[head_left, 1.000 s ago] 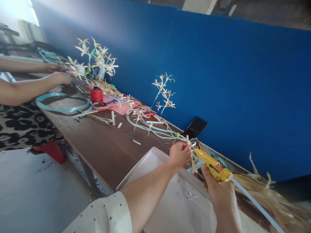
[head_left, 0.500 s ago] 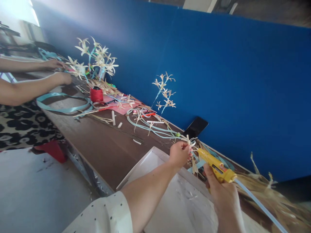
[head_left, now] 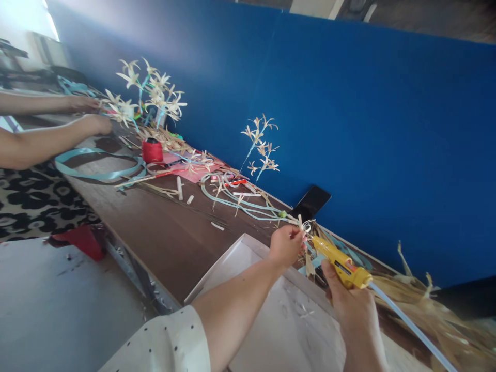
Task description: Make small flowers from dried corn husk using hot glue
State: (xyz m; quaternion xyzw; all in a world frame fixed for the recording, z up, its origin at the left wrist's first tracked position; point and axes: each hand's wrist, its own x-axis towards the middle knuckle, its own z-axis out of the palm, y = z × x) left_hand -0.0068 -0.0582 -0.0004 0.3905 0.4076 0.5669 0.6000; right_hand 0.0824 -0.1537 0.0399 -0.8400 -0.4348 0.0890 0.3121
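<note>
My right hand (head_left: 349, 299) is wrapped round a yellow hot glue gun (head_left: 335, 258), a long clear glue stick (head_left: 411, 325) trailing from its back end. The gun's nozzle points left, close to a small pale flower (head_left: 301, 224) made of thin, husk-like strips. Between pinched fingers, my left hand (head_left: 287, 244) holds that flower; the fingertips are partly hidden. Both hands are over the far edge of a white tray (head_left: 217, 266). Dry strips and blue ribbon lie just beneath them.
A black phone (head_left: 312, 201) leans by the blue partition (head_left: 368, 129). Husk flowers on stems (head_left: 258, 139), red thread (head_left: 152, 150), a coiled pale-blue cord (head_left: 251, 210) and blue ribbon (head_left: 96, 151) lie along the table (head_left: 174, 232). Another person's hands (head_left: 96, 124) work at far left. Dry husks (head_left: 418, 305) spread right.
The glue gun has shifted slightly left, bringing its nozzle closer to the flower. My left hand keeps its pinch almost unmoved.
</note>
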